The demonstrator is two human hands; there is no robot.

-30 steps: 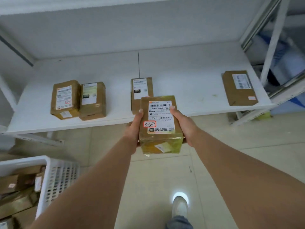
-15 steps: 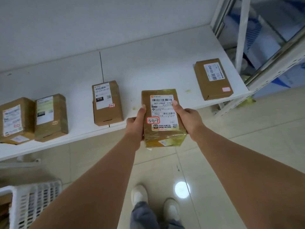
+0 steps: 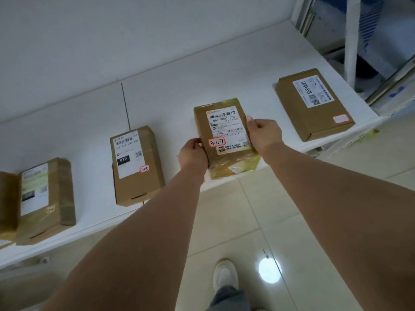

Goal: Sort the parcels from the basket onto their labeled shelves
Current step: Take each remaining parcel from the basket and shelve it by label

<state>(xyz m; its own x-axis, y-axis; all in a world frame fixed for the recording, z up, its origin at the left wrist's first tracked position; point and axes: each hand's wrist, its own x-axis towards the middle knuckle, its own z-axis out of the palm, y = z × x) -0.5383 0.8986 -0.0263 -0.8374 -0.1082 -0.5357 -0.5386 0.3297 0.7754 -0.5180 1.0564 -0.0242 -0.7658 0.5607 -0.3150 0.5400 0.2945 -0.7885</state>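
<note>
A: Where do we have the parcel point(image 3: 225, 136)?

B: At the centre of the frame, over the front edge of the white shelf point(image 3: 179, 86). Whether it touches the board we cannot tell. Its label faces up, with a red-bordered sticker point(image 3: 216, 142) handwritten "3-3-7".

A: And our fingers?

B: Our left hand point(image 3: 193, 153) grips the parcel's left side, fingers curled round the edge. Our right hand point(image 3: 266, 132) grips the right side, thumb on top by the label.

A: What lies around it?

B: Left of centre, a box marked 010 point(image 3: 137, 166) with its own small sticker. At the far left, a taped box point(image 3: 46, 198) touching another cut off by the frame edge. At the upper right, a flat carton point(image 3: 314, 104), well apart from ours. Our white shoe point(image 3: 225, 274) shows on the tiled floor point(image 3: 247, 221) at the bottom.
</note>
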